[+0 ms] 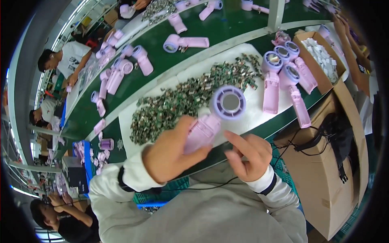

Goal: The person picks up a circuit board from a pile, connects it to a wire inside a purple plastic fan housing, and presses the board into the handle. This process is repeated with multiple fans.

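My left hand [168, 152] is closed around the handle of a pink handheld fan [201, 131]. Its round lilac head, with a silvery disc in the middle, points up and away from me. Just right of the handle is my right hand [252, 157], its index finger stretched toward the fan and its thumb apart; nothing shows between them. Beyond the fan, a heap of small green circuit boards [174, 103] covers much of a white sheet [253, 103]. Several more pink fans [270, 94] lie at the sheet's right end, with their handles toward me.
An open carton [324, 60] of small white parts stands at the far right. Below it, a large cardboard box [314, 174] carries a black strap and cables. Fan parts lie along the green conveyor [156, 67] beyond a pale rail. Co-workers sit at the left.
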A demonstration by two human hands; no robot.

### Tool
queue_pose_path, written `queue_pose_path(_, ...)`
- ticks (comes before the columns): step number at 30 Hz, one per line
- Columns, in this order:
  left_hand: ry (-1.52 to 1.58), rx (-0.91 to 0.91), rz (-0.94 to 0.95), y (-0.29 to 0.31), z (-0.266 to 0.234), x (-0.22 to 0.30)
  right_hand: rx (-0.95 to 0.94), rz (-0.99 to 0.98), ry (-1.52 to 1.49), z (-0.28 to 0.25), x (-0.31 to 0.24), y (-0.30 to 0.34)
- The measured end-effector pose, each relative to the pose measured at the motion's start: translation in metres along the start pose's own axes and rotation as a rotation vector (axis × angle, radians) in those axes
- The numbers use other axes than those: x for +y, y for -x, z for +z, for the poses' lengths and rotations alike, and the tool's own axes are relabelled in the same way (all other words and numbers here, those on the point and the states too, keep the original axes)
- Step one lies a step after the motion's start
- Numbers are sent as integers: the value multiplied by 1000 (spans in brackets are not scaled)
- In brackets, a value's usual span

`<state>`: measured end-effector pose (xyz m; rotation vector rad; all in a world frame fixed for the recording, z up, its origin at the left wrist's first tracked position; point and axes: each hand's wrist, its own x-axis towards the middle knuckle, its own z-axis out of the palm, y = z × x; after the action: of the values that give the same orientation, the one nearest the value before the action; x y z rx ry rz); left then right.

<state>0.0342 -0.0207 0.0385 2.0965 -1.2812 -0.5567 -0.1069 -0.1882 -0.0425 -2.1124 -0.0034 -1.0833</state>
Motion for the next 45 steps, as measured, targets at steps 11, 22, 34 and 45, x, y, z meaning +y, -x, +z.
queue_pose_path(11, -298, -15, 11, 18, 61, -27, -209, 165, 146, 13, -4, 10)
queue_pose_path(22, -820, 128, 235, 21, 66, -25, -453, 26, 208, 8, -15, -6)
queue_pose_path(34, -483, 27, 273, 30, 49, -40, -478, 139, 118, 6, -9, -5)
queue_pose_path(45, -473, 393, 64, 45, 22, -68, -296, 222, 1, 16, -4, 10)
